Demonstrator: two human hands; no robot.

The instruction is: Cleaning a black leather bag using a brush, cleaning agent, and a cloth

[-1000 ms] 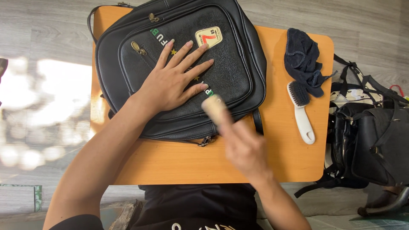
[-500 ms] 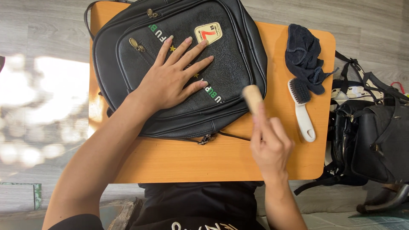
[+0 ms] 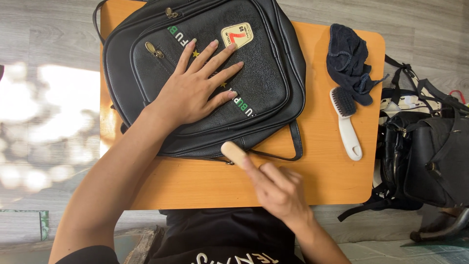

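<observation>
A person seated at a small orange table point(image 3: 205, 188) with rounded corners works on a black backpack point(image 3: 273, 63) of pebbled, faintly glossy leather-like material, which lies flat across the table's left and middle. The left hand point(image 3: 193, 90) rests palm down on the bag's front pocket, its five fingers spread wide and pressing flat against the grained surface. The right hand point(image 3: 278, 188) is closed around a small brush with a pale, smooth wooden handle point(image 3: 234, 152), whose rounded end meets the backpack's lower edge beside a thin black strap loop point(image 3: 295, 142); its bristles cannot be seen. Two brass-coloured zipper pulls point(image 3: 151, 49) show on the bag's upper left, and one cream rectangular patch point(image 3: 238, 35) sits near its top, with a strip of white and green lettering running diagonally under the left hand.

On the right side of the table lie one crumpled dark navy cloth point(image 3: 348, 56) of soft, towel-like weave and, just touching its lower edge, one second brush with a white plastic handle point(image 3: 348, 128) and a head of dark bristles. Beyond the table's right edge, on a grey wood-grain floor point(image 3: 44, 39), sits a pile of at least two more black bags point(image 3: 430, 161) with tangled straps. Dappled patches of sunlight fall across the floor at left.
</observation>
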